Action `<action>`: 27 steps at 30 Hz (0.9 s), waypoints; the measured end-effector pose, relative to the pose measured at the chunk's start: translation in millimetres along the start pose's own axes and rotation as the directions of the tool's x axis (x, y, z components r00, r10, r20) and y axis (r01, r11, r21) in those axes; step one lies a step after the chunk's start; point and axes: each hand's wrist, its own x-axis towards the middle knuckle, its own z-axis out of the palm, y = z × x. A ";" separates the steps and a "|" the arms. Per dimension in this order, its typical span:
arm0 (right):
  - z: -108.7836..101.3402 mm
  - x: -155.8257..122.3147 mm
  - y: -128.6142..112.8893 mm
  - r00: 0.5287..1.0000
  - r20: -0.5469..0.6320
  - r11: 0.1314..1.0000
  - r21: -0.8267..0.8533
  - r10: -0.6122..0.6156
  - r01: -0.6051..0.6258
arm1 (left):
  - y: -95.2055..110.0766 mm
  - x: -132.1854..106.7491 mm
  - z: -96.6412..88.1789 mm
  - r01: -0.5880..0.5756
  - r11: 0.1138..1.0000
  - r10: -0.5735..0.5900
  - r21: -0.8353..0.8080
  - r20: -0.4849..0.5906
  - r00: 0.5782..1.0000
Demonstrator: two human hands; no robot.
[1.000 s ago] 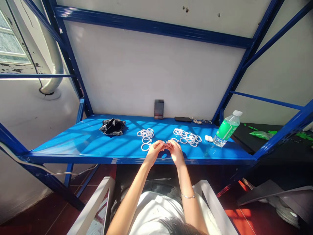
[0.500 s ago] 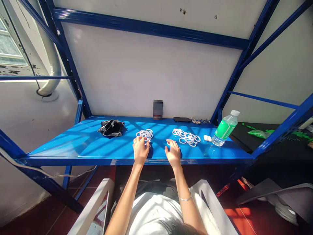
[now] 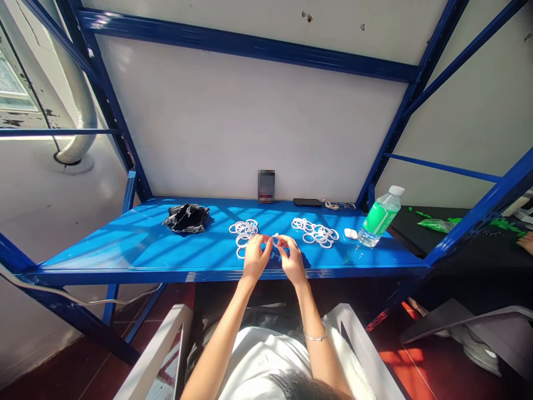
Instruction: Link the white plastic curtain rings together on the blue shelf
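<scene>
My left hand (image 3: 255,256) and my right hand (image 3: 291,258) meet over the front of the blue shelf (image 3: 125,250), fingertips pinched together on a small white ring (image 3: 275,238) held between them. One pile of white rings (image 3: 243,231) lies just beyond my left hand. A second, wider pile of white rings (image 3: 315,233) lies beyond and to the right of my right hand. A thin bracelet circles my right wrist.
On the shelf sit a crumpled black bag (image 3: 186,217) at left, a dark phone (image 3: 307,202) and a cable at the back, a small white case (image 3: 350,234) and a green-labelled water bottle (image 3: 379,218) at right. Another person's hand (image 3: 525,242) shows at far right.
The hands were together, then spread apart to the two ring piles half a second ago. Now they have come back together at the middle, pinching a ring.
</scene>
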 end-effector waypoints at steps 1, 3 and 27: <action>-0.4 -0.3 0.0 1.000 0.000 1.000 0.019 -0.011 0.011 | -0.5 2.0 5.7 0.060 0.995 -0.057 -0.078 0.047 0.997; -0.7 -1.2 0.2 1.000 0.017 0.999 0.024 -0.025 0.024 | -3.6 5.9 15.0 0.177 0.963 -0.150 -0.204 0.139 0.979; -12.6 8.7 -3.3 0.921 0.228 0.784 0.483 0.317 -0.389 | 3.7 2.0 -1.6 0.437 0.642 -0.159 -0.630 0.448 0.880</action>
